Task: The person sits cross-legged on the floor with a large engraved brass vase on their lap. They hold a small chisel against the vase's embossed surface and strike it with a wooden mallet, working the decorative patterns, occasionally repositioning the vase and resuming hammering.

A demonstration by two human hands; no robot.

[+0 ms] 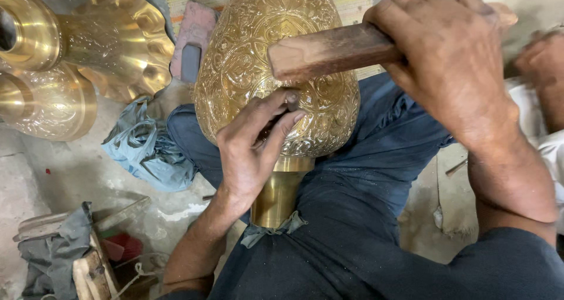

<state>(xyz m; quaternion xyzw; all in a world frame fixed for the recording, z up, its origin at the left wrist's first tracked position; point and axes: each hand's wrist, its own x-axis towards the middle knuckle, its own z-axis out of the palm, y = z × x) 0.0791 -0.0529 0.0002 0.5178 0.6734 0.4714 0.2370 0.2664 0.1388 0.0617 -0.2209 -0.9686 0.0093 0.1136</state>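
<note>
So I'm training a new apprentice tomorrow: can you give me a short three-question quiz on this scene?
1. True or false: the right hand grips a wooden block.
2. What do the left hand fingers pinch against the engraved brass vessel?
A. a small dark tool
B. a brush
C. a rag
3. What lies on the floor left of the person's knee?

Key:
1. True
2. A, the small dark tool
3. A crumpled blue plastic bag
</note>
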